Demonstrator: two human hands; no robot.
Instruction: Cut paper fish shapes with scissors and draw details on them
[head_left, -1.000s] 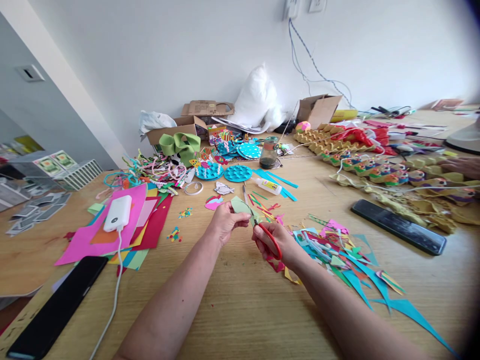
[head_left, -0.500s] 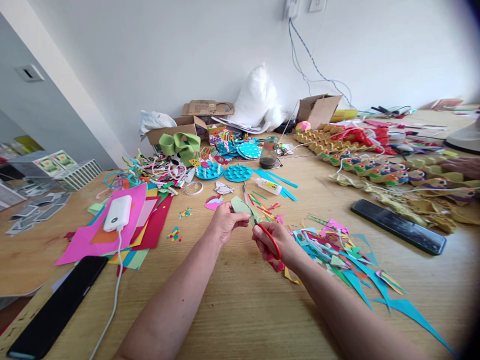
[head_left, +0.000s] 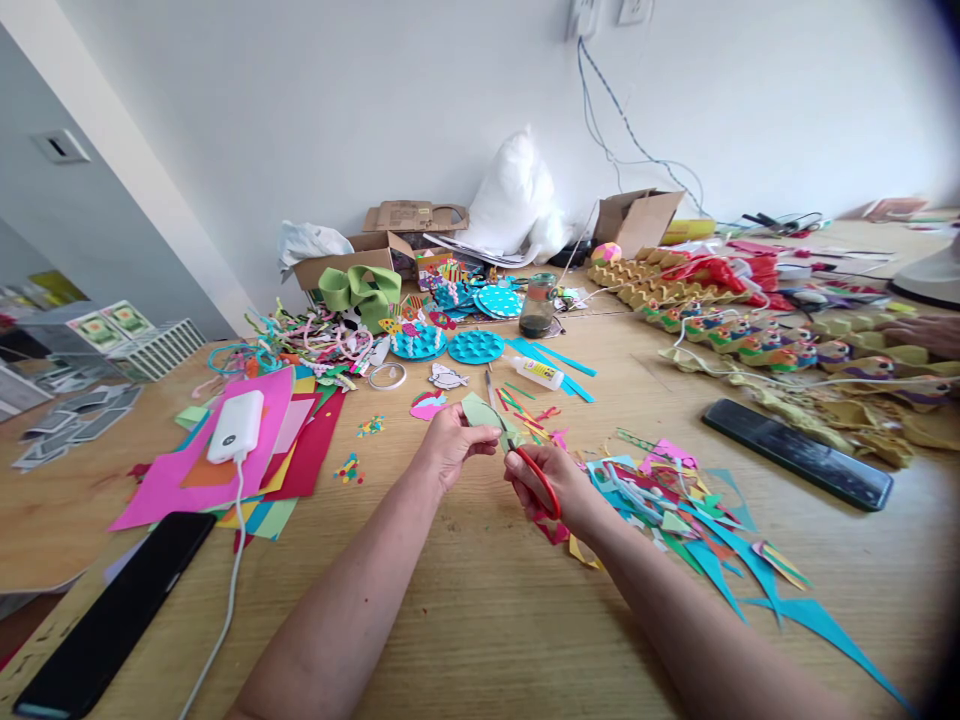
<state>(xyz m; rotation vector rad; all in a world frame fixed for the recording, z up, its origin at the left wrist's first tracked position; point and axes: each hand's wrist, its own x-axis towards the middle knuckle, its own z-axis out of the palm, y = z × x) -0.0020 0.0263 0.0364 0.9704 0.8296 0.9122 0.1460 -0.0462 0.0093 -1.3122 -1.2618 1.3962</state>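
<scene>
Between the thumb and fingers of my left hand [head_left: 453, 446] is a small piece of light green paper [head_left: 478, 412]. My right hand [head_left: 553, 484] is closed round the red handles of a pair of scissors [head_left: 541, 482], whose blades meet the paper's right side. Just beyond my hands lie a pink and red paper piece [head_left: 429, 404], a fish cutout [head_left: 448, 376] and thin coloured paper strips [head_left: 517, 405]. A glue bottle [head_left: 537, 372] rests on its side behind the strips.
Paper scraps [head_left: 675, 510] spread beside my right forearm, near a dark phone [head_left: 796, 452]. At left are coloured sheets [head_left: 311, 450], a white power bank [head_left: 236, 426] with a cable, and a black phone [head_left: 112, 615]. A glass jar [head_left: 537, 305] and egg cartons [head_left: 750, 330] stand farther back.
Almost nothing differs. Both hands, the green paper and the scissors keep nearly the same place and pose.
</scene>
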